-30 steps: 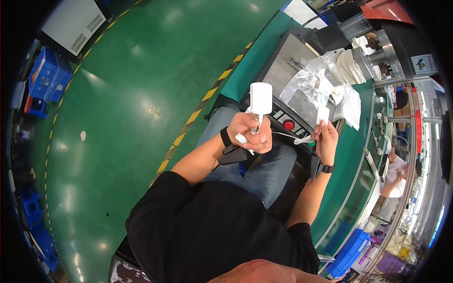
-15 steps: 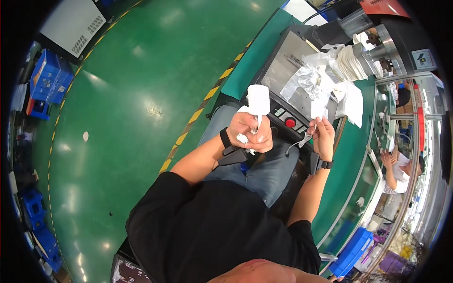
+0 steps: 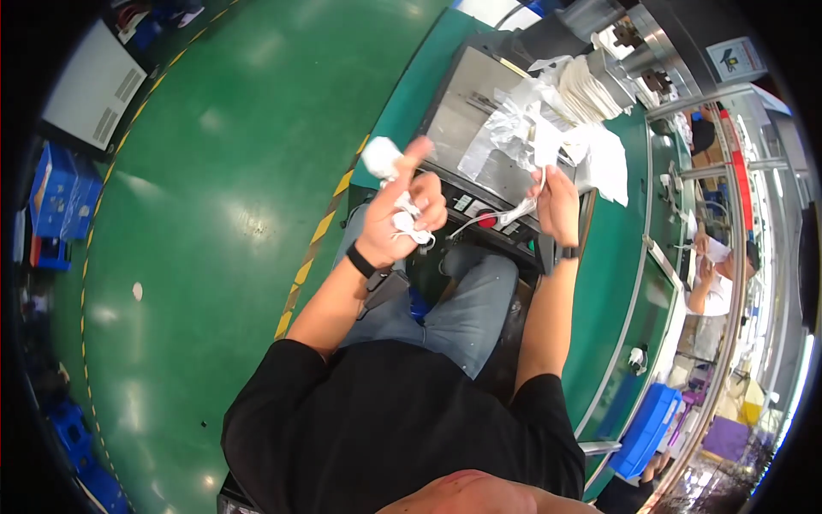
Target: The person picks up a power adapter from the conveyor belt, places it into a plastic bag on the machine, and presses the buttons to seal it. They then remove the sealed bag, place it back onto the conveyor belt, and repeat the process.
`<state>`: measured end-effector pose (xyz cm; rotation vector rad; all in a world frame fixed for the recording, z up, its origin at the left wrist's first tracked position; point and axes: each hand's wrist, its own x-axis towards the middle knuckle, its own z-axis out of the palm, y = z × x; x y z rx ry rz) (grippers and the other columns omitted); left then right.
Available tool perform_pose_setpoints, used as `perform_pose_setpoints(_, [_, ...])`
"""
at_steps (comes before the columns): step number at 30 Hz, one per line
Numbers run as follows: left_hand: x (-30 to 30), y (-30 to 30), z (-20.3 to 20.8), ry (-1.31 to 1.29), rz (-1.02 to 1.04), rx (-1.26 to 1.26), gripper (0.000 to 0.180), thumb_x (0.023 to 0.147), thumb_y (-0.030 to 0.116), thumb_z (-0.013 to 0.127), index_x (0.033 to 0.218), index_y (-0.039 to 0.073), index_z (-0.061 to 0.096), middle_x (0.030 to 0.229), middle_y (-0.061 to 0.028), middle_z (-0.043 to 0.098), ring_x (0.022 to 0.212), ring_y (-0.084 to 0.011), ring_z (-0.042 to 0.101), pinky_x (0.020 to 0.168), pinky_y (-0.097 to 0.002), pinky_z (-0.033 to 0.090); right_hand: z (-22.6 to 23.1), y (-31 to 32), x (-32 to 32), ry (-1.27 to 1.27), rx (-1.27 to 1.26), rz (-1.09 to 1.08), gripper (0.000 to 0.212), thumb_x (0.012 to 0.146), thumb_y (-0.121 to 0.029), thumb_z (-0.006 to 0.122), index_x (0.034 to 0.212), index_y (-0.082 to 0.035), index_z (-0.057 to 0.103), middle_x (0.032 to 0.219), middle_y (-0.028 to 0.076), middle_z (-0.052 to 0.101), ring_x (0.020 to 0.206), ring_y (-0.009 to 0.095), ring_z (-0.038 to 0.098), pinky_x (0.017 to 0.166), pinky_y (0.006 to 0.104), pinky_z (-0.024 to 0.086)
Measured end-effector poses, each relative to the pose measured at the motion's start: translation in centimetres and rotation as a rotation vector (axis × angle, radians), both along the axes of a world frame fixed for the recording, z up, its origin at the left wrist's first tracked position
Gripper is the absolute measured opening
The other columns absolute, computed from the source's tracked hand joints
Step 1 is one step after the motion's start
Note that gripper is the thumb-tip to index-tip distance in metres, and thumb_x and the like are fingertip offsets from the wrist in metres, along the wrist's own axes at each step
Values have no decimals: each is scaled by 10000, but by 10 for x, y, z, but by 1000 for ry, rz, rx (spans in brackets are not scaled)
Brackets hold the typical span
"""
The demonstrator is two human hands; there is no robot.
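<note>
My left hand (image 3: 401, 210) is raised above my lap, its thumb stretched out and its other fingers curled round a bunched white cable (image 3: 411, 228). A rounded white block (image 3: 381, 158) sticks out beyond that hand; motion blurs its outline. My right hand (image 3: 556, 201) pinches a thin pale cable (image 3: 520, 209), which hangs toward the panel with the red button (image 3: 486, 219). Just above the right fingertips is a flat white piece (image 3: 546, 141); whether it is joined to the cable, I cannot tell.
Crumpled clear plastic bags (image 3: 505, 128) lie on the machine's metal plate (image 3: 449, 103). Behind them is a row of white sheets (image 3: 589, 90). A green bench (image 3: 612, 283) runs along the right, with a blue bin (image 3: 648, 428). Another person (image 3: 715, 274) sits beyond it.
My left hand has moved left, its thumb now stretched out, and the white block has tipped left with it. The right hand has shifted slightly up and left. The whole view has also shifted.
</note>
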<state>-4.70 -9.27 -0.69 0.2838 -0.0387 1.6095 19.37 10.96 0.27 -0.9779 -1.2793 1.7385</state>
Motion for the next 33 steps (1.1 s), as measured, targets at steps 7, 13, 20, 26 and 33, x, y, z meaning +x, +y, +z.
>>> perform_pose_setpoints(7, [-21, 16, 7, 289, 542, 372, 352, 1030, 358, 474, 1139, 62, 630, 698, -51, 493, 580, -159, 466, 584, -305, 382, 4, 56, -48, -1091, 906, -105, 259, 976, -229, 567, 1040, 17, 618, 801, 172, 706, 683, 290, 696, 640, 411, 549])
perform_pose_setpoints(13, [-39, -16, -80, 445, 158, -45, 345, 1018, 319, 514, 950, -7, 605, 761, -85, 551, 654, -200, 530, 589, -318, 413, 1, 41, -87, -1550, 1026, -92, 403, 883, -294, 601, 1181, -23, 623, 804, 204, 708, 764, 415, 690, 678, 502, 550])
perform_pose_setpoints(20, [-14, 1, -82, 820, 329, -169, 300, 1024, 241, 516, 916, -22, 611, 843, -123, 614, 824, -221, 613, 749, -338, 496, 8, 32, -77, -1476, 903, -40, 521, 876, -350, 631, 1299, -52, 568, 836, 204, 708, 783, 433, 679, 724, 523, 539])
perform_pose_setpoints(26, [-11, 35, -90, 1003, 482, -160, 259, 1029, 178, 521, 950, -38, 641, 908, -107, 671, 948, -189, 643, 890, -328, 499, 4, -1, -2, -852, 1292, -99, 434, 926, -308, 683, 1207, 11, 598, 737, 100, 676, 651, 279, 654, 660, 402, 538])
perform_pose_setpoints(33, [2, 49, -100, 1257, 513, -127, 329, 1030, 252, 526, 959, -37, 667, 1030, -171, 699, 991, -259, 672, 934, -381, 515, -97, -104, 79, -400, 515, -404, 280, 975, -264, 603, 902, 0, 666, 856, 117, 696, 824, 223, 684, 742, 364, 543])
